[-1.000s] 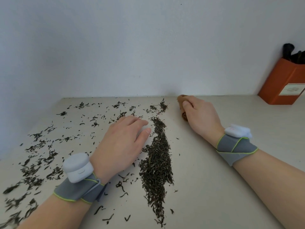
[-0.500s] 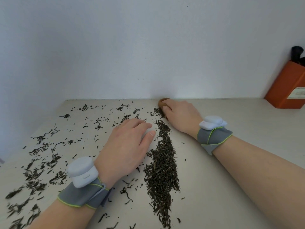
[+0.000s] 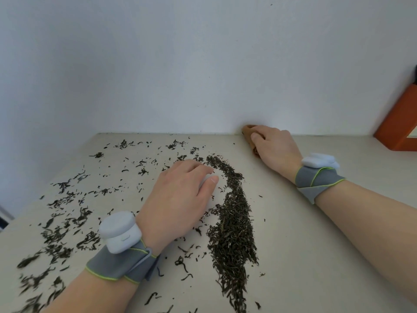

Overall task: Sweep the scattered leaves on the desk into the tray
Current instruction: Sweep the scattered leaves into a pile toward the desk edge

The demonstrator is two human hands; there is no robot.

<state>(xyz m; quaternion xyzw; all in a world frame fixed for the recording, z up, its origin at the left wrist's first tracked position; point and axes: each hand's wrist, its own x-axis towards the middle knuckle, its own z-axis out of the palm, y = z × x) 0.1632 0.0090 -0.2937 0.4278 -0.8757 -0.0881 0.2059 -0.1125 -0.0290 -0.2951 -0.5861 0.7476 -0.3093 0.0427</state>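
Dark dried leaves lie on the beige desk [image 3: 316, 256]. A thick ridge of leaves [image 3: 234, 218] runs from the middle toward the near edge. Thin scattered leaves [image 3: 67, 199] cover the left part. My left hand [image 3: 180, 195] lies palm down just left of the ridge. Its fingers curl over a small pale object [image 3: 205, 180] that is mostly hidden. My right hand [image 3: 275, 147] is at the back against the wall. It grips a small brown wooden tray [image 3: 248, 132], of which only the far end shows.
An orange box [image 3: 397, 127] stands at the back right against the white wall [image 3: 203, 64]. The desk's left edge [image 3: 6, 222] is close to the scattered leaves. Both wrists wear grey bands with white devices.
My right hand took the brown tray left to the ridge's far end, then drew back right along the wall. The ridge's far end now bends left. My left hand has barely moved.
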